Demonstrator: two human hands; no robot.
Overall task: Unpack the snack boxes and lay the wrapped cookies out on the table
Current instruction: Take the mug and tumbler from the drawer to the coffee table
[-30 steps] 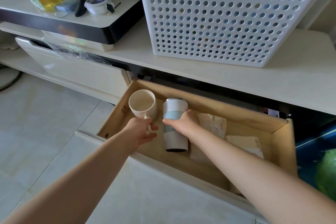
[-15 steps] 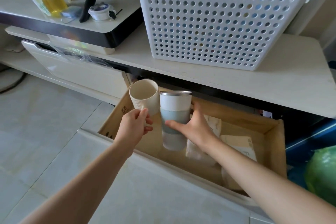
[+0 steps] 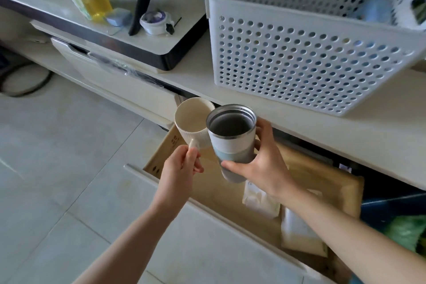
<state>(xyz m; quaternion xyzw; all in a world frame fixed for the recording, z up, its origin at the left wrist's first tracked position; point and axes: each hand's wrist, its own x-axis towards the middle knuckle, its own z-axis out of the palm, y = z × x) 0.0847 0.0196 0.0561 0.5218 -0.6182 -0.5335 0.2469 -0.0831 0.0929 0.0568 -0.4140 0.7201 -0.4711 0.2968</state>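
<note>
The left hand (image 3: 178,169) holds the mug (image 3: 192,123) just left of the tumbler (image 3: 231,139), which the right hand (image 3: 265,168) holds above the open drawer (image 3: 318,182). Packets (image 3: 261,203) lie in the drawer. The basket (image 3: 311,53) stands on the table (image 3: 345,136) behind.

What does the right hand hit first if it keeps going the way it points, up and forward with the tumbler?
Probably the front edge of the countertop above the drawer, then the white basket. The right hand grips the tumbler just below that edge; depth is unclear.

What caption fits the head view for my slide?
Left hand holds a mug, right hand a tumbler, above the open drawer.
</note>
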